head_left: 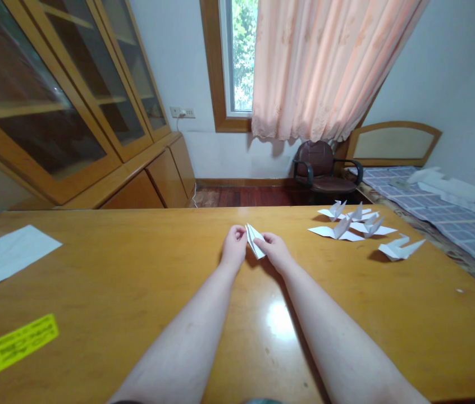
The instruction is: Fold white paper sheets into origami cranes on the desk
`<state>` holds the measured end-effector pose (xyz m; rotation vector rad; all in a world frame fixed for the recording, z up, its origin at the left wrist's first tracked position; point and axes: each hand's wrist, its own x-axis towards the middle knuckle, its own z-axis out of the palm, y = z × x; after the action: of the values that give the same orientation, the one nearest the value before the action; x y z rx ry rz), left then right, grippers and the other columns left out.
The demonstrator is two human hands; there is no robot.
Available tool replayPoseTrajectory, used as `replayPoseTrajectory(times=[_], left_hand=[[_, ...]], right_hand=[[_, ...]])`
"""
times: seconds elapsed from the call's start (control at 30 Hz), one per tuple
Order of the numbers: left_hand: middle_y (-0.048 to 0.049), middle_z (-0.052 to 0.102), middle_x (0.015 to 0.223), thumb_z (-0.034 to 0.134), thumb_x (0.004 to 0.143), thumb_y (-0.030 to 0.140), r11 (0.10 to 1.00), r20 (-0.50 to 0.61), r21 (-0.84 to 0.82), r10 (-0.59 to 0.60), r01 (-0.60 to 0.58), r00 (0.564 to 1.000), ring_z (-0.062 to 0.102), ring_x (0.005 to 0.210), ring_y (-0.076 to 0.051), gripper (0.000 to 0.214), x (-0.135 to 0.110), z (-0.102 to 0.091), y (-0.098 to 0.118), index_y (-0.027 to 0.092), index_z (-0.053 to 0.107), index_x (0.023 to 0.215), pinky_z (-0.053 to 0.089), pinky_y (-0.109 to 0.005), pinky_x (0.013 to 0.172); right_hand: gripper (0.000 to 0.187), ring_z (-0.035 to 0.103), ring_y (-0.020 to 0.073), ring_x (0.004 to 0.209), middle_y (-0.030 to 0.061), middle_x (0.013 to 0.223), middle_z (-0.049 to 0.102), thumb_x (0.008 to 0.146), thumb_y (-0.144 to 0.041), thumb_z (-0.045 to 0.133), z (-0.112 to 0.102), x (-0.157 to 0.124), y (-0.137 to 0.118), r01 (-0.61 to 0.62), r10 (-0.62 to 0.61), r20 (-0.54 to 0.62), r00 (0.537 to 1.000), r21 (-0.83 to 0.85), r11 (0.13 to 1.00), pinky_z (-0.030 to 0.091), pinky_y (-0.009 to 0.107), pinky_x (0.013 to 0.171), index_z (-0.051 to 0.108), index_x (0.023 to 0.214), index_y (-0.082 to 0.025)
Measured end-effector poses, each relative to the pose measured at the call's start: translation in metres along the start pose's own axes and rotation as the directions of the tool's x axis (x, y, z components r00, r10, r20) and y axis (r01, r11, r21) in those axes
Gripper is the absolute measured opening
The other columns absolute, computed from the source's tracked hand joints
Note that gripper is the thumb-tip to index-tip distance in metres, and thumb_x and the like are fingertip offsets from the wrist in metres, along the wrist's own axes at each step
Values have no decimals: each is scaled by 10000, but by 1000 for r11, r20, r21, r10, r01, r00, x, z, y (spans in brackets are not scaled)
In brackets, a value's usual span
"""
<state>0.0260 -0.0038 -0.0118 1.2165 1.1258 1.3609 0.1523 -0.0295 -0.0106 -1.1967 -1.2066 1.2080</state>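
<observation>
A piece of folded white paper (256, 242), narrow and layered with a pointed top, is held up just above the wooden table (157, 303). My right hand (274, 250) pinches its right side, thumb lying across the front. At its upper left edge, my left hand (234, 246) is closed with fingertips against the paper; the exact grip is partly hidden. Off to the right stand several folded paper cranes (342, 227) with spread wings, and one paper crane (400, 248) sits apart nearer the table's right edge.
White paper sheets (10, 258) lie at the table's left. A yellow printed strip (14, 348) is at the lower left. Beyond the table are a glass-fronted cabinet (90, 78), an office chair (319, 168) and a bed (439, 207).
</observation>
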Motion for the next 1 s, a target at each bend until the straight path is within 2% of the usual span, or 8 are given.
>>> replayPoseTrajectory(times=[0.17,0.27,0.37,0.57,0.8,0.9,1.0], left_hand=[[-6,604,742,508,766,332,993,96,-97,-62,71,993,578,699,-133,179,-3,3,6,165,532,823,445,-244,655],[-2,611,735,560,737,361,992,125,-106,-53,66,991,581,694,-133,222,-4,4,7,159,533,825,446,-246,661],[4,605,718,619,694,307,993,95,-106,-44,54,995,582,674,-124,216,-3,4,5,156,526,816,443,-236,651],[13,587,681,624,699,266,990,43,-133,-50,55,998,584,613,-113,200,-2,3,5,163,510,828,442,-219,587],[14,608,680,613,714,219,990,-21,-135,-46,42,999,609,596,-123,244,-3,3,6,183,460,901,458,-224,569],[11,606,685,610,719,222,990,-44,-136,-37,30,998,617,612,-127,228,0,1,3,186,462,888,462,-224,569],[4,616,711,599,729,233,988,-60,-150,-28,19,998,618,621,-128,221,2,0,-1,192,462,898,464,-229,576]], right_hand=[[298,513,124,572,11,664,612,641,-400,657,-1,2,1,10,-10,-32,999,0,1000,373,232,538,628,782,-140],[299,516,125,582,13,671,614,629,-393,668,0,3,1,14,-14,-49,999,19,1000,380,234,550,625,772,-134],[287,505,120,573,9,652,603,638,-400,661,0,2,0,16,-14,-39,999,41,999,371,226,536,624,743,-136],[307,447,104,508,-6,580,560,704,-452,579,1,1,-2,-19,22,-42,999,68,998,328,223,482,613,688,-147],[293,436,101,494,-18,549,541,715,-440,563,1,2,0,22,-21,-29,999,39,999,312,221,459,607,660,-156],[280,467,105,490,-7,611,589,692,-407,595,2,2,2,-6,7,-17,1000,85,996,331,219,444,629,824,-162],[468,524,117,536,9,713,640,629,-343,665,3,3,3,1,-1,1,1000,160,987,378,221,468,581,1061,-185]])
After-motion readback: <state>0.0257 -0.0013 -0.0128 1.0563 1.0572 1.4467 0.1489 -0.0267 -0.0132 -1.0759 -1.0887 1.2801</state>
